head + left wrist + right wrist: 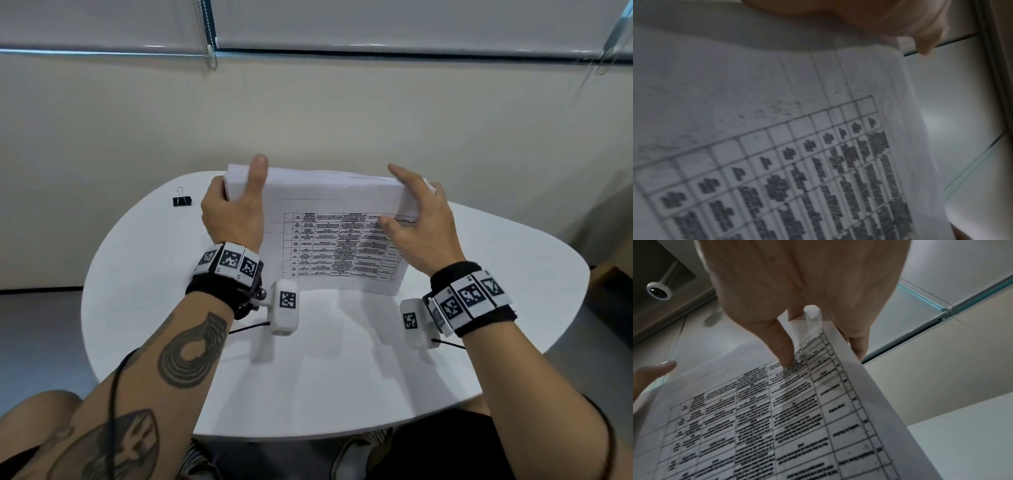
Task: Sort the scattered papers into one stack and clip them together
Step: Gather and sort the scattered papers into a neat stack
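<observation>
From the head view, the papers (329, 240) are held upright as one stack, the bottom edge resting on the white surface (342, 359), the printed table facing the person. The left hand (233, 209) is wrapped around the stack's left edge, thumb laid over the front sheet. The right hand (416, 219) is clasped on the right edge, thumb pressed on the front and the fingers reaching behind. This upright, two-sided hold is judged to serve for squaring the sheets against the surface so that the edges line up. A black binder clip (182, 198) lies on the surface just left of the left hand, untouched; clipping is not yet done.

In the left wrist view, the papers (797, 146) fill the blurred frame close up, and only part of the left hand (920, 24) is seen at the upper corner of the sheets.

In the right wrist view, the right hand (797, 288) is shown pinching the papers (787, 418), the thumb in front and other fingers behind the edge, which is judged to keep the sheets from fanning. A fingertip of the left hand (659, 368) shows at the far edge.
</observation>
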